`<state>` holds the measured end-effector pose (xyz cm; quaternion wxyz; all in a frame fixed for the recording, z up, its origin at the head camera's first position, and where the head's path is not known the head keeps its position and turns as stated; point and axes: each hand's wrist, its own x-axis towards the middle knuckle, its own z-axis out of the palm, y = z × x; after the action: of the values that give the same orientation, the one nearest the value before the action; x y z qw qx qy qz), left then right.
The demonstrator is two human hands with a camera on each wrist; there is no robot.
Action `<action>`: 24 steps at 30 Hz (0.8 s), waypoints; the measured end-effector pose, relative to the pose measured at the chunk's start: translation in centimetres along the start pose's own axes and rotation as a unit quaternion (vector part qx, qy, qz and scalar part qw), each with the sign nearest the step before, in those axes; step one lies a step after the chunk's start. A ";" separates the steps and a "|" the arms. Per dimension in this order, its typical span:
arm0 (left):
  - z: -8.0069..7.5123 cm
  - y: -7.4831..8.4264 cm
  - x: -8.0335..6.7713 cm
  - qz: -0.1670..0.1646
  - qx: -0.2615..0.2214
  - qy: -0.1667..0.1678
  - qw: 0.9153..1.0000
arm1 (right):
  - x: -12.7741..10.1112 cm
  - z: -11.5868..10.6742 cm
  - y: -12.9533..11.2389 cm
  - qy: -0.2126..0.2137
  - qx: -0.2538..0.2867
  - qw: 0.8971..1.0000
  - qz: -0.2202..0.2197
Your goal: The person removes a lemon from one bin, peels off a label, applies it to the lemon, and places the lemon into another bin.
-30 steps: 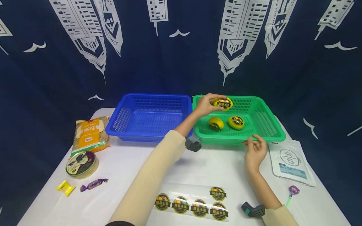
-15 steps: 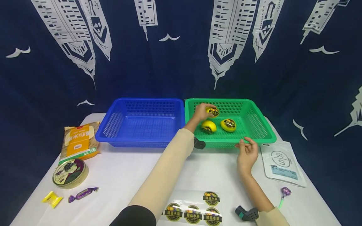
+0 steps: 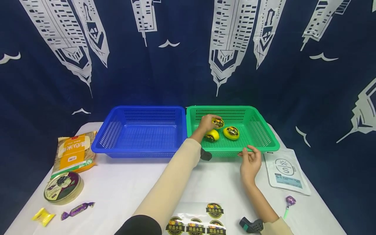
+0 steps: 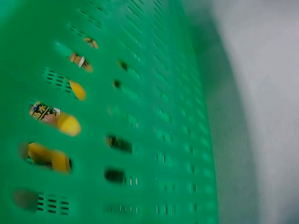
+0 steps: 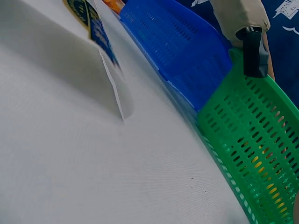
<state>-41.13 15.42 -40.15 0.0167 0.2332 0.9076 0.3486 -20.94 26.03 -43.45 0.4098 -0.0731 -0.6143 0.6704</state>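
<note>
Three fruits: all are seen in the green basket (image 3: 265, 137), each yellow and labelled; one yellow fruit (image 3: 218, 123) is held at the basket's back-left, the other two fruits (image 3: 231, 133) lie just in front of it.
Left hand (image 3: 207, 123): fingers are curled round the held fruit, low over the basket floor.
Right hand (image 3: 249, 160): fingertips are rested on the basket's near rim, fingers fairly straight, nothing gripped.
Release: judged best made once the fruit is seated on the mesh, sticker up, clear of its neighbours so none is rolled.
Steadying: the rim is best kept pressed so the basket is not slid on the surface (image 3: 126, 182).
Alongside: a blue basket (image 3: 141, 130) is set touching the green one; a sticker sheet (image 3: 202, 218) lies at the near edge.
</note>
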 end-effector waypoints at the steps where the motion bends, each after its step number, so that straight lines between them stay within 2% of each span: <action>1: 0.0 -0.1 -0.1 -0.003 -0.003 -0.003 1.000 | 0.0 0.0 0.0 -0.001 -0.002 1.000 0.001; 8: -0.2 -0.6 -0.1 -0.026 -0.030 -0.010 0.999 | -0.1 0.1 0.2 -0.004 0.001 1.000 -0.002; 18: 0.1 -0.5 -0.2 -0.031 -0.037 -0.011 0.999 | -0.2 0.1 0.2 -0.007 -0.007 1.000 -0.006; 23: 0.1 -0.4 -0.1 -0.046 -0.046 -0.034 0.997 | -0.2 0.2 0.1 -0.008 -0.005 1.000 -0.005; 24: 0.2 -0.4 0.0 -0.051 -0.036 -0.040 0.997 | -0.1 0.2 0.1 -0.008 -0.005 1.000 -0.005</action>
<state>-41.24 15.33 -40.57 0.0792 0.1999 0.9039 0.3698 -21.01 25.81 -43.59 0.4081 -0.0665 -0.6210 0.6659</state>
